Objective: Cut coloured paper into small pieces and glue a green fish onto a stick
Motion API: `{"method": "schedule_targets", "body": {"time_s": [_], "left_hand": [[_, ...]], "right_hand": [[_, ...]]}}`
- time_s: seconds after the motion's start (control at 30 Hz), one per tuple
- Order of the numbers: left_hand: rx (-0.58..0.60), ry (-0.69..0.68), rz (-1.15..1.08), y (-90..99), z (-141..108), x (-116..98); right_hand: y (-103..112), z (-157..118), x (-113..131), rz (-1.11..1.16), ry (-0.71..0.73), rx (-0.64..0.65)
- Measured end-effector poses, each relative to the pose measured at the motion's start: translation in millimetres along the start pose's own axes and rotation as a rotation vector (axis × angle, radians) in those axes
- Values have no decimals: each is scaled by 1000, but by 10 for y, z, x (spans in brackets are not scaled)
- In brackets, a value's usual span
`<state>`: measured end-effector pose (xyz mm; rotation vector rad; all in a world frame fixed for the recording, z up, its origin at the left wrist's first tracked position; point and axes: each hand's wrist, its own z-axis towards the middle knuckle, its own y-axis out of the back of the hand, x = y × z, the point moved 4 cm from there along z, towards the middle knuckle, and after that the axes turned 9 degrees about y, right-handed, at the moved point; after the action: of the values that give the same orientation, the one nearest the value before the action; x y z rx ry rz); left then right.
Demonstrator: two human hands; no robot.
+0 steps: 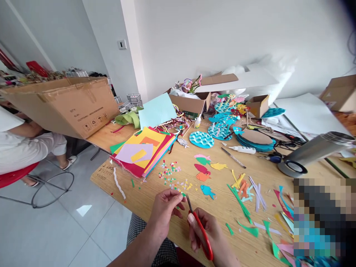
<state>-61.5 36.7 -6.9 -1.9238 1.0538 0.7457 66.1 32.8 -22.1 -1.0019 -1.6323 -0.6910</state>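
"Along the desk (148, 193), starting at the left: what do you list from your station?"

"Item: coloured sheets (133, 152), one stack, with lilac and yellow pieces uppermost. Item: white wavy strip (119, 183), one, lying apart near the desk's edge. Item: paper bits (168, 169), many, tiny, mixed in colour, scattered just beyond the fingers."

"And the hands?"

"Left hand (166, 207): thumb and forefinger pinching a small green scrap (183, 194), at the near side of the scatter. Right hand (210, 223): curled round red-handled scissors (204, 234), blades pointing away from the body, tips just beside the left fingertips. Whether they touch the scrap, I cannot tell from my feed."

"Step in hand?"

"Entered as my judgement: snipping paper into tiny pieces, to join those on the desk. Scrap and scissors are both in position."

"Next move calls for?"

"I would show a free edge of the scrap past the fingertips, part the blades and close them on that edge alone. Caution noted: skin lies very near the points."

"Remainder, going right?"

"Item: paper fish (207, 191), a loose group, pink, green, red, orange, yellow and blue. Item: cut strips (244, 191), several colours, one loose cluster. Item: white nozzle bottle (243, 150), one, on its side. Item: steel flask (317, 154), one."
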Motion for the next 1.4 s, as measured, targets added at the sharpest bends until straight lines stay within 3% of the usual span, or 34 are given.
{"method": "schedule_targets", "body": {"time_s": [0.37,1.4], "left_hand": [[-94,-86,-41,-115,6,103],[-150,-40,-114,-141,-14,224]], "right_hand": [[-26,-8,10,45,21,-65],[-48,44,-58,78,5,-106]]}}
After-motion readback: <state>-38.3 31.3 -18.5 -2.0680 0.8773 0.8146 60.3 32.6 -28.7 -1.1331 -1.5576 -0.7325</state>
